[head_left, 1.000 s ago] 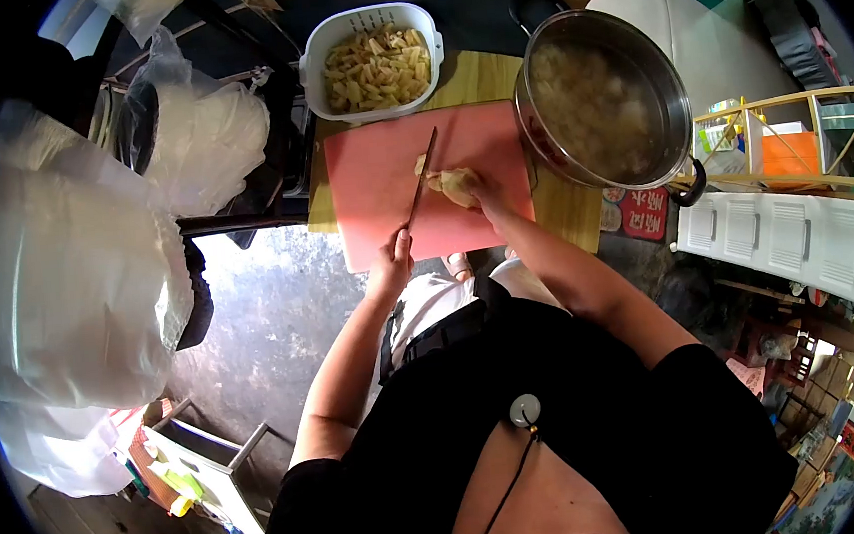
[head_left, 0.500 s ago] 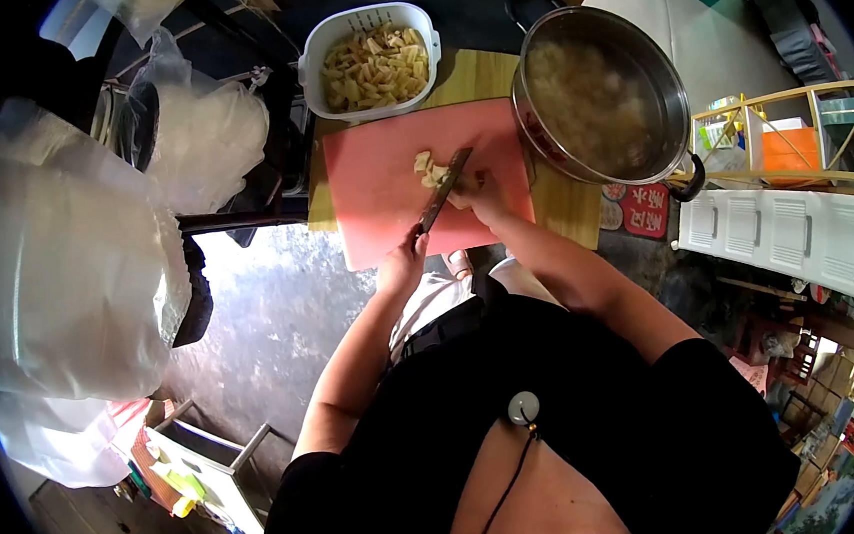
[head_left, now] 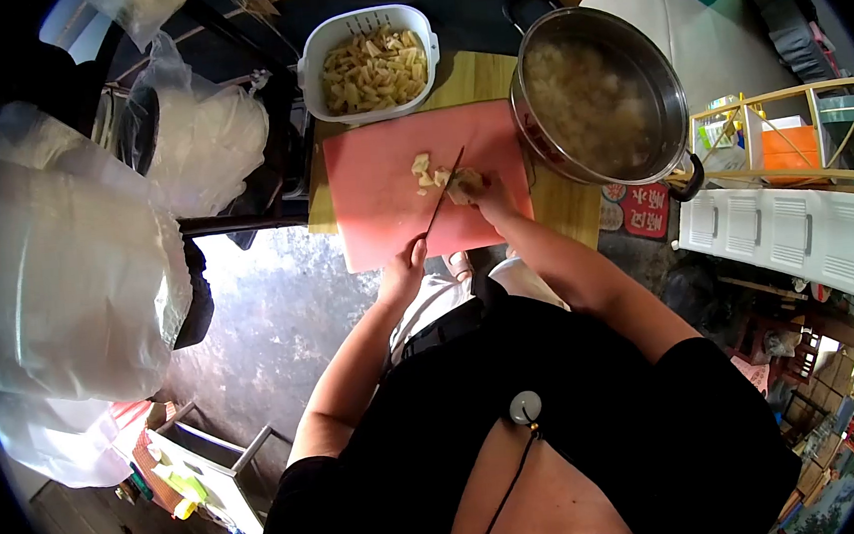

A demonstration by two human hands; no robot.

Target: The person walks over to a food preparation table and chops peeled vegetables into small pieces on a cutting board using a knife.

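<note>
My left hand [head_left: 405, 267] is closed round the handle of a knife [head_left: 444, 194], whose narrow blade points away from me over a pink cutting board [head_left: 376, 186]. To the right of the blade, my right hand [head_left: 493, 202] grips a pale brownish food piece [head_left: 464, 185] against the board. Several small cut pieces [head_left: 421, 166] lie left of the blade. Behind the board stands a white basket [head_left: 306, 74] of pale cut strips [head_left: 371, 69]. A large metal pot [head_left: 676, 97] at the right holds chunks in cloudy liquid.
The board lies on a wooden table [head_left: 572, 217]. Plastic-wrapped items [head_left: 76, 265] fill the left side. White drawers [head_left: 781, 239] and a shelf [head_left: 791, 178] with goods stand at the right. A frame-like stand [head_left: 207, 470] is at the lower left.
The knife blade has turned more edge-on and shifted slightly left. The held piece shows more clearly beside it. The small cut pieces have moved a little.
</note>
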